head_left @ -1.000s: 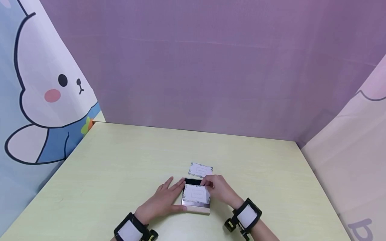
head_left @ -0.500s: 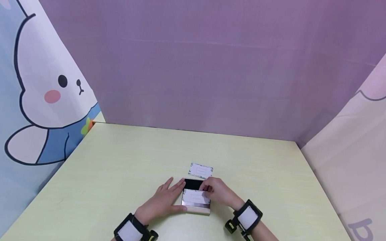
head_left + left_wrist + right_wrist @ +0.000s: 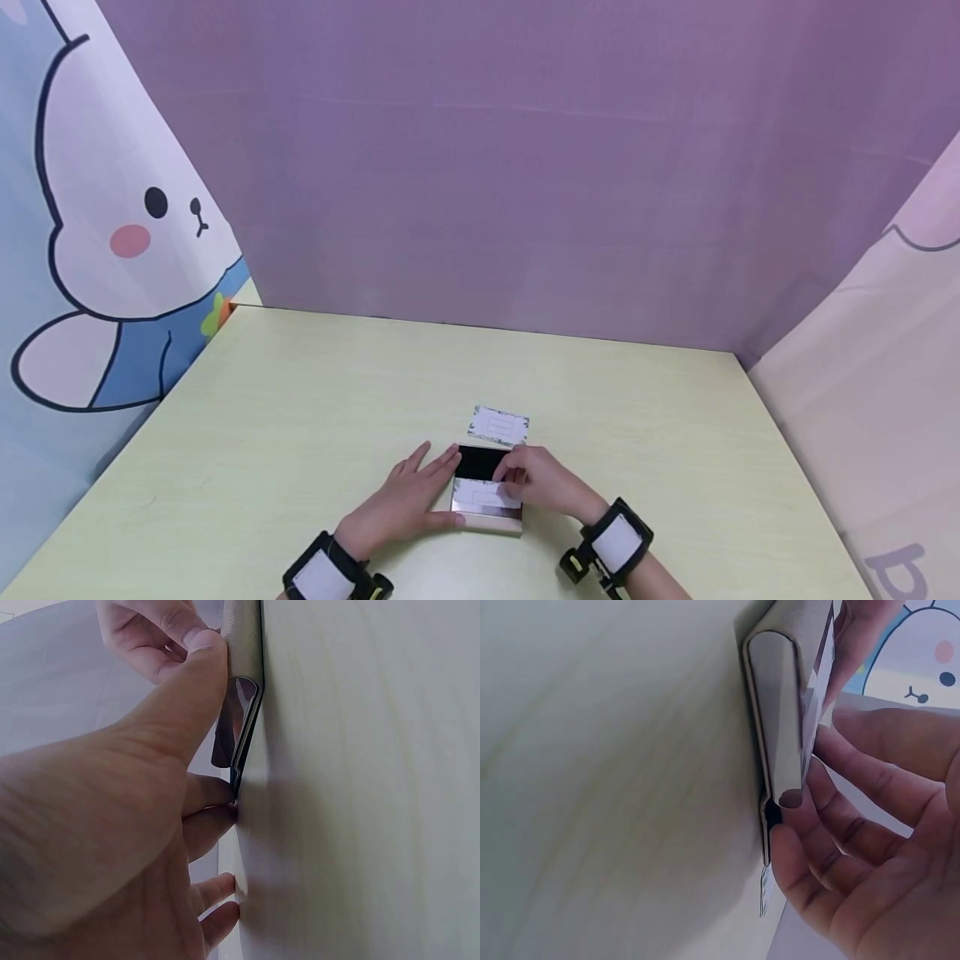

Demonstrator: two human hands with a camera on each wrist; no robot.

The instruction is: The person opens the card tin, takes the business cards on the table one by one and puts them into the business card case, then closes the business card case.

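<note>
Head view, lower centre: the white card [image 3: 483,495] under the right hand [image 3: 542,483] has slid further into the card case [image 3: 486,500] than a second ago, baring more black lining. The right fingers pinch the card, half hiding it. The left hand [image 3: 401,500] lies flat, steadying the case's smooth beige edge. A second patterned card [image 3: 498,426] lies just above on the pale table [image 3: 300,433].

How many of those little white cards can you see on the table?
2. One card lies loose on the table beyond the card case; another card sits in the case under the right hand. More may be hidden inside.
</note>
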